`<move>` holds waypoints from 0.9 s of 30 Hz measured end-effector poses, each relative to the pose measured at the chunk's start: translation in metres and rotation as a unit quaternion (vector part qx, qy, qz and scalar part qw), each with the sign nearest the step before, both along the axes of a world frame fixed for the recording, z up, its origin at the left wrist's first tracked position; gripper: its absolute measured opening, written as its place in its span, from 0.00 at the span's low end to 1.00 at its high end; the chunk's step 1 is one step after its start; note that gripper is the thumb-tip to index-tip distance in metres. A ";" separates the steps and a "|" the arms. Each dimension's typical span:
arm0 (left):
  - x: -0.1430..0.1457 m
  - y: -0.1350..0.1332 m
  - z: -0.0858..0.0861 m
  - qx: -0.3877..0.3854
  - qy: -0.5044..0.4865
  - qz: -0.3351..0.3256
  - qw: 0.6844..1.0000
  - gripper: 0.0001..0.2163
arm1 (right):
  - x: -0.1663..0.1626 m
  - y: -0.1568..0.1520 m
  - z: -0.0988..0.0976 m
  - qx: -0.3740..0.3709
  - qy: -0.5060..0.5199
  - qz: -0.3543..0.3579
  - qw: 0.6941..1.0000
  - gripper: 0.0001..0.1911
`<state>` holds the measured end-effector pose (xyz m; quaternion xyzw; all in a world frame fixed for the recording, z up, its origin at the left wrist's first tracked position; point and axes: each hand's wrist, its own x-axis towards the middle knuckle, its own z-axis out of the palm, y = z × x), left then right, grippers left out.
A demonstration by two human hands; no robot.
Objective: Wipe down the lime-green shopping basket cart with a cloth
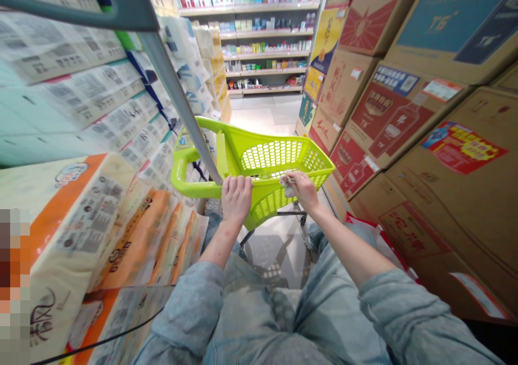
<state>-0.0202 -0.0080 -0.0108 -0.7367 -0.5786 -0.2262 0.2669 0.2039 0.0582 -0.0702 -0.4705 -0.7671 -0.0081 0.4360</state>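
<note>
A bright green plastic shopping cart (pixel 267 184) with perforated basket sides stands crosswise ahead of me. My left hand (pixel 237 197) is closed over its near rim, beside the lower end of a grey metal pole (pixel 182 103). In my right hand (pixel 304 192) I pinch a crumpled whitish cloth or tissue (pixel 288 184), which is at the near rim of the basket. The fingertips of the right hand are partly hidden by the cloth. The basket's floor shows through the holes, and its nearest inner part is hidden by the rim.
Stacked cardboard boxes (pixel 404 117) line the right side. Packs of tissue paper (pixel 133 235) are piled on the left, with a dark cable (pixel 121 335) in front. Shelves of small goods (pixel 267 55) stand beyond a pale tiled floor (pixel 263 106). A grey handle (pixel 129 9) crosses the upper left.
</note>
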 end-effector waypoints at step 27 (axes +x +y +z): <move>-0.004 -0.002 -0.002 -0.017 -0.019 -0.022 0.999 0.14 | -0.050 -0.014 0.026 0.008 -0.176 0.033 0.984 0.14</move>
